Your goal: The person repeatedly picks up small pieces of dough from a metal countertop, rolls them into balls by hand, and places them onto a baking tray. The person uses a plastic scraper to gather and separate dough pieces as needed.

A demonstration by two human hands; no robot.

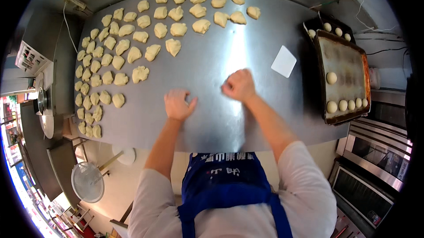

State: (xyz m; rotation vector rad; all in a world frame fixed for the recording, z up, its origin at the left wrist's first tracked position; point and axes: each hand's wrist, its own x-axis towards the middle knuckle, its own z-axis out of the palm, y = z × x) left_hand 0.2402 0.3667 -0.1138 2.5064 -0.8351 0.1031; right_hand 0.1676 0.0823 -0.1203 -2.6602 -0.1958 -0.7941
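Note:
Both my hands are over the metal table [198, 132], knuckles up. My left hand [179, 104] is cupped low over the surface, fingers curled under and thumb sticking out to the right. Farther forward and to the right, my right hand [239, 85] is curled like a fist, slightly blurred. Whatever lies beneath either palm is hidden. Nearest to my left hand is a lumpy dough piece [140, 74], one of several rows of pale yellow pieces across the left and far table. A white dough scraper [284, 62] lies flat to the right of my right hand.
At the table's right edge, a baking tray [346, 57] holds several smooth round dough balls [343, 105] and overlaps a darker tray [338, 21] with more. Ovens [375, 154] stand at the right. A fan [88, 182] is below left of the table.

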